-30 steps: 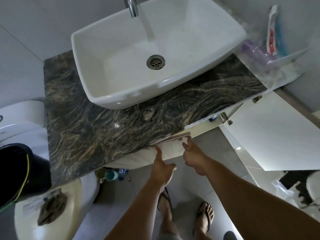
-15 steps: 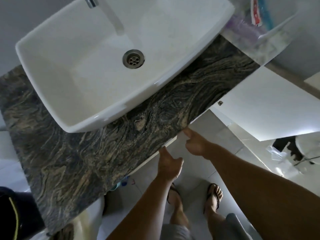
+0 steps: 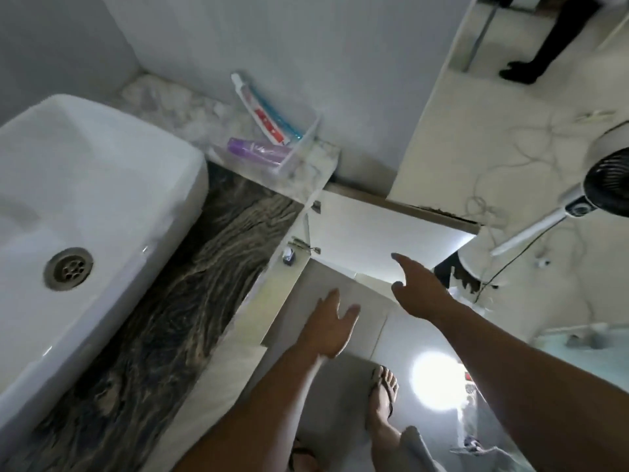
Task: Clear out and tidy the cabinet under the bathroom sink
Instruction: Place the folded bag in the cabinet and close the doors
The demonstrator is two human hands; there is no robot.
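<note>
I look down past a white basin (image 3: 102, 185) set on a dark veined stone counter (image 3: 190, 284). Below the counter's front edge a white cabinet door (image 3: 374, 233) stands swung open to the right, its hinges showing at the cabinet's edge. My left hand (image 3: 328, 327) is in the air in front of the cabinet, fingers straight and spread, holding nothing. My right hand (image 3: 417, 287) reaches toward the open door's lower edge, fingers loose and empty. The cabinet's inside is hidden under the counter.
A clear tray (image 3: 272, 155) on a marble ledge holds a toothpaste tube (image 3: 258, 110) and a purple bottle (image 3: 258, 150). A standing fan (image 3: 599, 189) with trailing cables stands at right. My sandalled foot (image 3: 383, 393) is on the tiled floor. Another person's dark leg (image 3: 541, 39) shows at top right.
The view has swung right, away from the basin. Both hands have come off the counter's edge and now hang free by the open door.
</note>
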